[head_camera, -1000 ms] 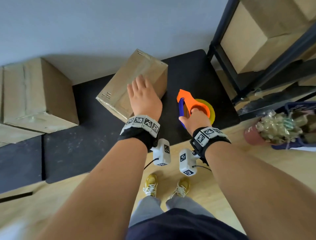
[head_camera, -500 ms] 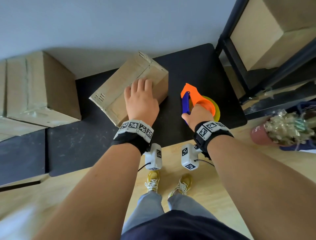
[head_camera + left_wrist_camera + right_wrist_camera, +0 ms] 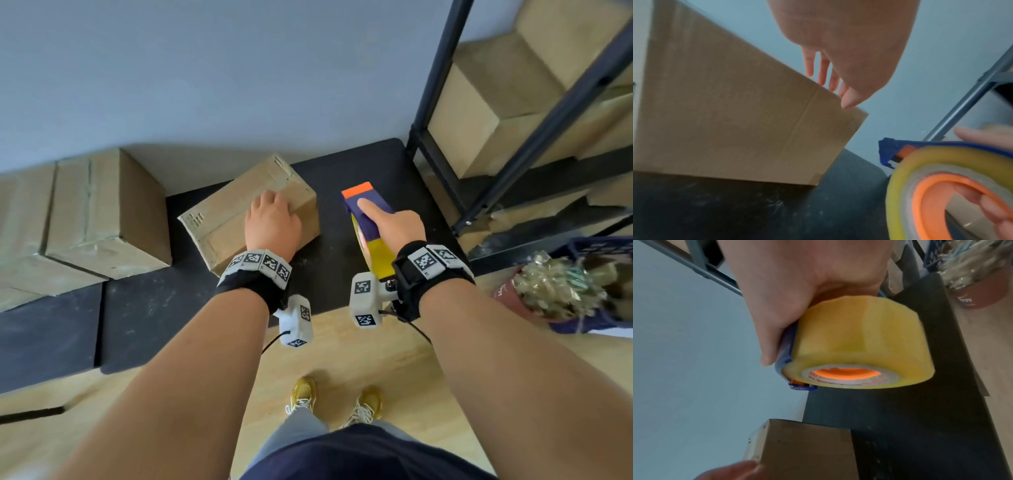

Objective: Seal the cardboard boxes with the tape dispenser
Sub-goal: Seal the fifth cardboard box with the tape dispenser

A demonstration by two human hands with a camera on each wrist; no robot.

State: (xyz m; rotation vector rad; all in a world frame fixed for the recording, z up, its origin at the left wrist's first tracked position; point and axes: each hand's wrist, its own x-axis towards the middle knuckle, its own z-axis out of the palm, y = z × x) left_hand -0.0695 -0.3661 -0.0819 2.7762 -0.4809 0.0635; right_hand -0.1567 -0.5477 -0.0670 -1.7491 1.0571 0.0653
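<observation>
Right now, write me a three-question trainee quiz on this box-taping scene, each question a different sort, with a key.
1. True or false: the right hand grips the tape dispenser.
2. Multiple choice: the left hand is A) lifting the roll of tape, B) resting on the small cardboard box, C) hanging at the person's side.
3. Fill in: the small cardboard box sits on a ___ mat.

Key
1. True; its fingers pass through the orange core of the yellow tape roll.
2. B; its fingers lie over the box's far top edge.
3. Black.
</observation>
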